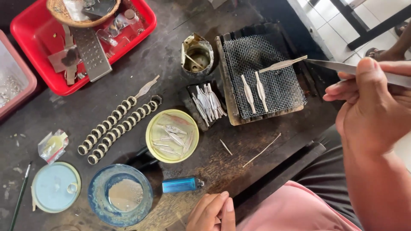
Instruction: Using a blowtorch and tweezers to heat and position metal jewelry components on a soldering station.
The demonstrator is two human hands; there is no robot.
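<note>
- The left hand lies at the bottom edge of the view, fingers curled loosely together against the dark worktable, grasping nothing.
- Just beyond it lies a small blue lighter, with a blue glass bowl of pale powder to its left.
- Further left sits a round pale-blue lid, a thin brush beside it and a small clear packet with a yellow and red insert above it.
- The right hand is raised at the right side, wrist bent, thumb pressed down on steel tweezers that point left.
- The tweezer tips pinch a slim silver leaf-shaped piece, held over the wire mesh pad.
- Two matching pieces lie side by side on that mesh.
- A yellow dish in mid-table holds more such pieces; a small black tray of them sits just beside it.
- Two rows of linked rings run diagonally to the left.
- Farther back stand a stained tin cup and a red plastic tray with a woven basket in it.
</note>
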